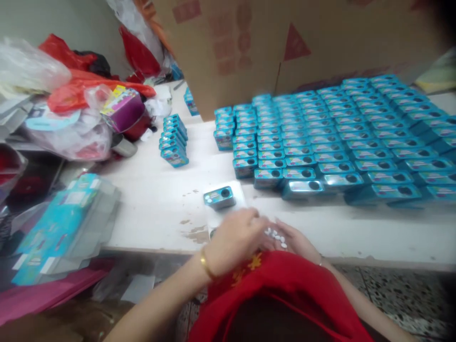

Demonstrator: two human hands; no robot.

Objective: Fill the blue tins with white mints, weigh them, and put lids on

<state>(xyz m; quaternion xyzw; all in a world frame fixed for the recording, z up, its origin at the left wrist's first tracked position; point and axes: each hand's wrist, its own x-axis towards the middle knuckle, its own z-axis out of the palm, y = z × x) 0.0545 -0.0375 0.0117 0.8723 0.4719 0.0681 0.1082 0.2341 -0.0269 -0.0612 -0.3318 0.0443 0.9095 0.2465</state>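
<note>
My left hand, with a gold bangle on the wrist, reaches over my right hand, fingers bent down and pinched toward it. My right hand lies palm up and cupped, holding several small white tablets. Both hands hover at the near edge of the white table. One blue tin with a round hole in its lid stands just beyond my left hand on a white sheet. A red bag or cloth lies in my lap below the hands.
Many blue tins stand in rows across the right half of the table. A short row of tins sits at centre left. A cardboard box stands behind. Plastic bags and flat teal cartons pile up at left.
</note>
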